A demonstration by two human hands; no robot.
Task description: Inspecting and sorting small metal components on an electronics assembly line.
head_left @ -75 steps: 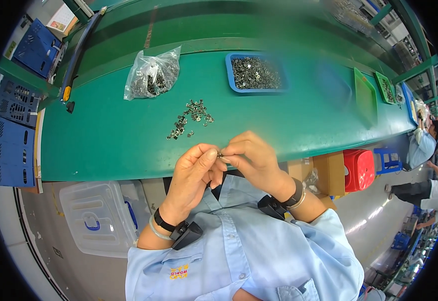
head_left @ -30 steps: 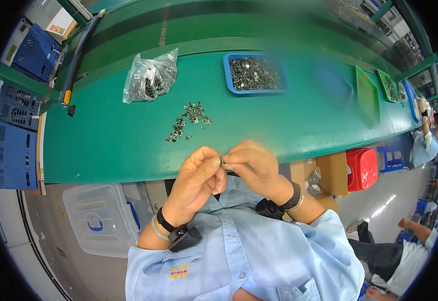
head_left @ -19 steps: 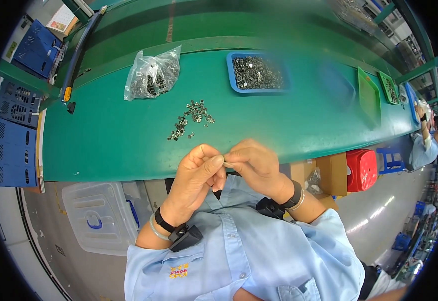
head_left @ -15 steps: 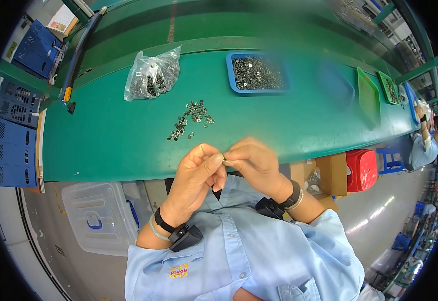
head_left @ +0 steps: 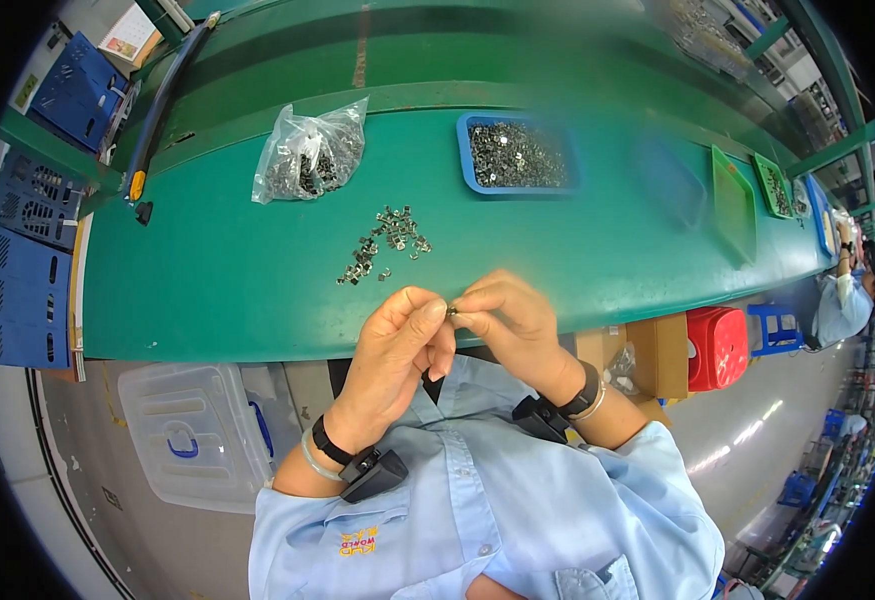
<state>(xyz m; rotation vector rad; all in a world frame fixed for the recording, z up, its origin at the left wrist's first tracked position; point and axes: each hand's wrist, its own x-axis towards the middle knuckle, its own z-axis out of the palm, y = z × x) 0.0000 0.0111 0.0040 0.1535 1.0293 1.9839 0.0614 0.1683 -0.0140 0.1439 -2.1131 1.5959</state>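
My left hand (head_left: 404, 338) and my right hand (head_left: 510, 322) meet above the near edge of the green table. Between their fingertips is a small metal piece (head_left: 452, 311), pinched from both sides and mostly covered by the fingers. Just beyond my hands lies a loose pile of small shiny metal clips (head_left: 394, 229), with several trailing toward the left. Behind the pile, a clear plastic bag (head_left: 287, 150) holds more small metal parts. Farther right, a blue tray (head_left: 468, 165) is filled with similar small parts.
Green trays (head_left: 734, 207) stand at the table's right end, where another person (head_left: 842, 300) sits. Blue crates (head_left: 22, 295) are stacked at the left. A clear lidded box (head_left: 192, 430), a cardboard box (head_left: 657, 350) and a red stool (head_left: 717, 348) are below the table edge.
The fingertips have parted slightly, so more of the small metal piece shows between them. The whole view has shifted a little; the pile, bag and tray look unchanged.
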